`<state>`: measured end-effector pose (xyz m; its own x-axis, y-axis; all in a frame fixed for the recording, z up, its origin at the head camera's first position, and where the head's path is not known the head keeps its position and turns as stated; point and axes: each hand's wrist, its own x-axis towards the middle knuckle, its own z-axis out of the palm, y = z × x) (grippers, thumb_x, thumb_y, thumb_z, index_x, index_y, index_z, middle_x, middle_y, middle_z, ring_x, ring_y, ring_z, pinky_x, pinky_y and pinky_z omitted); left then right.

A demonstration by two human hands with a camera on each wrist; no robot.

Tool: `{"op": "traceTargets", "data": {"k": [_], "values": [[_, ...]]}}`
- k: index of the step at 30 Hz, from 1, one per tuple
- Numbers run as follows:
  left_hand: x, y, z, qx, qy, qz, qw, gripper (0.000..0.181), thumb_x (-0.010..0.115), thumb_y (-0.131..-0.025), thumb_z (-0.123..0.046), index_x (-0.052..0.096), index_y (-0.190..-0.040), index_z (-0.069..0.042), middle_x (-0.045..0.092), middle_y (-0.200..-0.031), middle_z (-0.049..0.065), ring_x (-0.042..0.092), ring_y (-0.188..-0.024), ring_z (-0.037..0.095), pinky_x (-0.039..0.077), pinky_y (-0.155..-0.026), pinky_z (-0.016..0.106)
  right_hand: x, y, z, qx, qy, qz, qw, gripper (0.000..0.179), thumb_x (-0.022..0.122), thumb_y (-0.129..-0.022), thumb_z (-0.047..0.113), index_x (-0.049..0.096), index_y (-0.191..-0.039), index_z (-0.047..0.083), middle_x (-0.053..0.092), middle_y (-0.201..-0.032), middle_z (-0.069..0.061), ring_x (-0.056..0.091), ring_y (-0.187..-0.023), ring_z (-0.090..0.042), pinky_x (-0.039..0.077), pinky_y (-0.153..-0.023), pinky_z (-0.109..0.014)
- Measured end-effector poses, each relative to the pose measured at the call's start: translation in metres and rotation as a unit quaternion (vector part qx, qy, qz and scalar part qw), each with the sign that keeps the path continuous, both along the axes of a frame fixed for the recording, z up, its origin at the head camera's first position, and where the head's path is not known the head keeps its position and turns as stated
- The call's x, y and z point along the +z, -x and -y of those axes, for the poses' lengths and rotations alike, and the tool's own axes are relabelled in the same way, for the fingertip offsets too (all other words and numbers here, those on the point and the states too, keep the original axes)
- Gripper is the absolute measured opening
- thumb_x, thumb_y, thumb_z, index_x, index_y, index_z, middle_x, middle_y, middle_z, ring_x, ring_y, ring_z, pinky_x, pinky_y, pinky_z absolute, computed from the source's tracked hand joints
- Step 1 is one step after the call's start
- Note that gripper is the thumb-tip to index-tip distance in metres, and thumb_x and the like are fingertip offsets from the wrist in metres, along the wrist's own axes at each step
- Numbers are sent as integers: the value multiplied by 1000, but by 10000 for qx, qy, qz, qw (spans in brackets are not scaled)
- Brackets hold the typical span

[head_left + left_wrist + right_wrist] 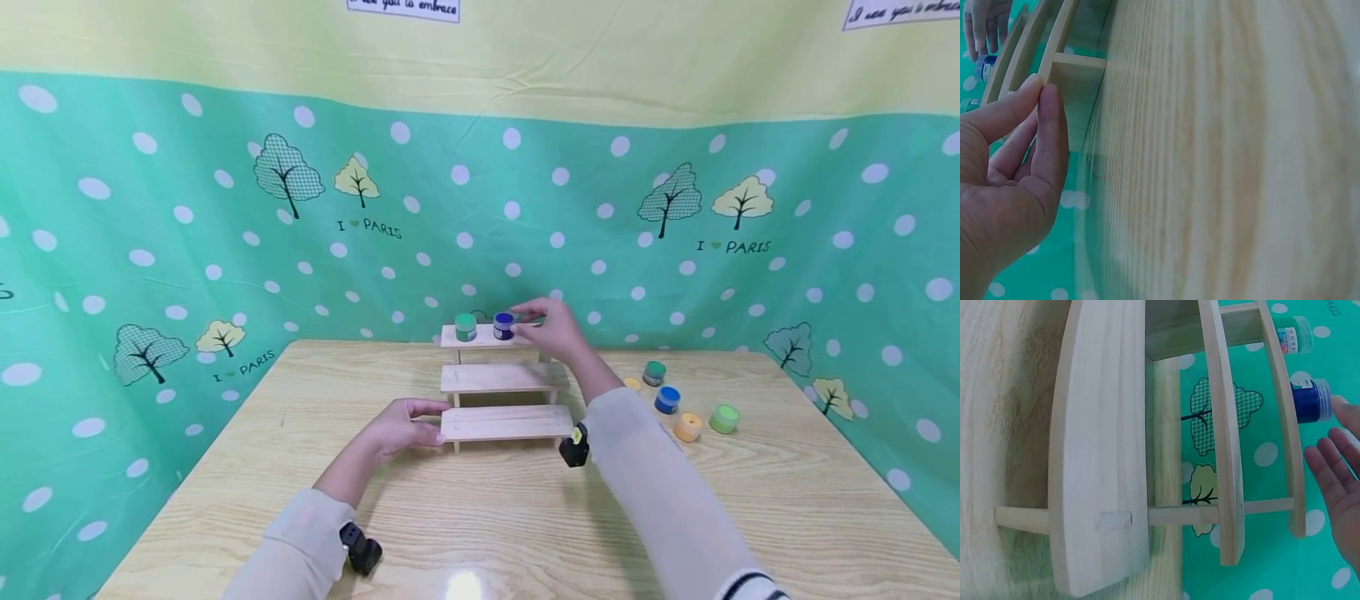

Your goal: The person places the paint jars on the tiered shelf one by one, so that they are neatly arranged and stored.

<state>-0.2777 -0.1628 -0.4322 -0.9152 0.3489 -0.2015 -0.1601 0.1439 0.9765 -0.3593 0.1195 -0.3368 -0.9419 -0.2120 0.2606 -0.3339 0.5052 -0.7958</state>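
A three-step wooden stand point(506, 422) stands on the table, pinched by my left hand point(403, 427) at the left end of its lowest step. In the left wrist view, the thumb and fingers of that left hand point(1016, 162) meet around the board's end. On the top step are a green paint jar point(466, 327) and, to its right, a dark blue paint jar point(503, 326). My right hand point(553, 329) is beside the blue jar. The right wrist view shows its thumb at the lid of the blue jar point(1310, 401), the loosely bent fingers apart from it.
Right of the stand, several paint jars stand on the table: a dark green jar point(654, 373), a blue jar point(667, 400), an orange jar point(687, 427) and a light green jar point(724, 419). Another orange jar point(632, 384) is partly behind my right sleeve. A green dotted curtain point(420, 208) hangs behind.
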Motion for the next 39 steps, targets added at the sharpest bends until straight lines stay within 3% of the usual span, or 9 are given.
{"op": "traceTargets", "data": {"k": [7,16,23,31,39], "values": [[1,-1,0,-5,63,-63,10000,54,68,-80,12,55,-132,5,58,-126,24,68,-93,26,57,-83,38,-1,-9,-11,148,163,-148,9996,34,73,-88,9,67,-121,3,61,-123,-20,58,-109,-30,54,-89,-40],[1,-4,0,44,83,-89,9999,54,68,-80,13,55,-131,6,57,-128,25,68,-93,27,58,-81,37,-4,-22,-23,324,298,-581,9973,32,75,-85,6,69,-117,3,62,-121,-12,59,-107,-28,56,-87,-37],[-2,-2,-1,81,94,-44,9999,53,69,-79,13,57,-130,5,60,-124,22,68,-94,27,58,-81,36,-9,-30,-35,422,303,-565,9971,36,77,-85,10,68,-118,3,60,-122,-8,59,-108,-27,56,-88,-35],[-2,-2,-1,89,86,-76,9999,54,68,-78,15,57,-130,6,59,-126,24,68,-93,26,58,-81,36,-9,-42,-50,768,401,-655,9941,43,78,-84,14,65,-122,0,58,-127,-11,56,-111,-31,53,-92,-49],[-2,-1,-1,-10,-47,-62,10000,55,68,-79,14,54,-132,8,61,-122,25,68,-95,27,58,-82,37,-8,-55,-61,749,426,-583,9946,45,79,-83,17,65,-123,1,58,-128,-8,56,-113,-31,54,-90,-35]]}}
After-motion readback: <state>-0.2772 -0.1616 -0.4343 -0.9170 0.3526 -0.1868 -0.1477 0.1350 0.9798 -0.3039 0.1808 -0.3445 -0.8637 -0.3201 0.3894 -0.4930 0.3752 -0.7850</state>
